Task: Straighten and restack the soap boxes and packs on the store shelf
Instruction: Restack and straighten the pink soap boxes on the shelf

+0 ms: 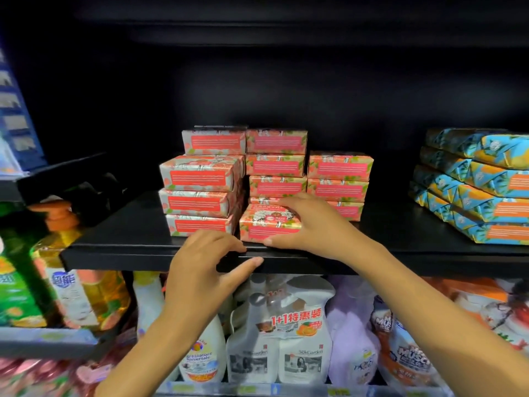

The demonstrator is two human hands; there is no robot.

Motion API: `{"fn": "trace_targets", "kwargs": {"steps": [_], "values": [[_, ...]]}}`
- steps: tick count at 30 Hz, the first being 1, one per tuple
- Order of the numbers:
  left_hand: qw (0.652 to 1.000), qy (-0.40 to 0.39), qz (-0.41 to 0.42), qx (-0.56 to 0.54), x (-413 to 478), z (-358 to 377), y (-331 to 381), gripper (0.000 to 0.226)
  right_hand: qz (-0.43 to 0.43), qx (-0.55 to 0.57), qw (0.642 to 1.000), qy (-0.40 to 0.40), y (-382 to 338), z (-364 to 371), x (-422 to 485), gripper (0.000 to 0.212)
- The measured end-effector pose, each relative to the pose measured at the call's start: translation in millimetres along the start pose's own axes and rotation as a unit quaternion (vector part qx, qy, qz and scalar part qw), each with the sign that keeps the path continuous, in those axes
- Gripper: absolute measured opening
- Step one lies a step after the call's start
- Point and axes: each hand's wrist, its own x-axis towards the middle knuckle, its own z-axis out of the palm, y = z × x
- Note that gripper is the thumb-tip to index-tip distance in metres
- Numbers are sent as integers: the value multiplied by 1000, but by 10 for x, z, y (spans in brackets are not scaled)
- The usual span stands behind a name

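- Progress seemed partial: most pink boxes (276, 164) stood in columns on the shelf (400, 236), labels forward, yet the columns differed in height and depth.
- A left stack (200, 202) of three sat nearer the edge than the columns behind and beside it, and it looked slightly skewed.
- One front box (266, 224) lay alone ahead of the middle column, its decorated top showing. It looked like the piece not yet placed.
- The right hand (315, 222) grasped that front box, fingers over its top and right end, thumb against its lower front.
- The left hand (206, 262) held nothing. Its fingers lay nearly straight on the shelf edge, thumb along the front lip, just left of the front box.
- Blue packs (472, 184) lay four high at the shelf's right end, well apart from the pink boxes. They sat at an angle, the lower ones jutting further forward.
- Left to do, as I judged it: seat the front box in a column, level the pink columns, then square the blue packs.
- The shelf held only soap as far as could be seen. Its back was dark, so what stood behind the stacks could not be told.
- The lower shelf (286, 390) held cleaners: a wrapped twin pack (280, 333) of sprayers, a white bottle (203, 356) beside it, and a pump bottle (86, 282) further left.
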Motion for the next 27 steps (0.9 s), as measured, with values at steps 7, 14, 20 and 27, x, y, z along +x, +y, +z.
{"fn": "trace_targets", "kwargs": {"steps": [7, 14, 20, 27], "values": [[994, 70, 60, -51, 337, -278, 169, 33, -10, 70, 990, 120, 57, -88, -307, 69], [993, 26, 106, -34, 1330, -329, 508, 42, 28, 74, 979, 190, 258, -290, -628, 67], [971, -173, 64, 154, 1899, 17, 432, 77, 34, 112, 966, 229, 432, -426, -924, 51], [952, -191, 64, 228, 1888, 170, 344, 67, 46, 103, 962, 251, 613, -485, -1155, 45]]}}
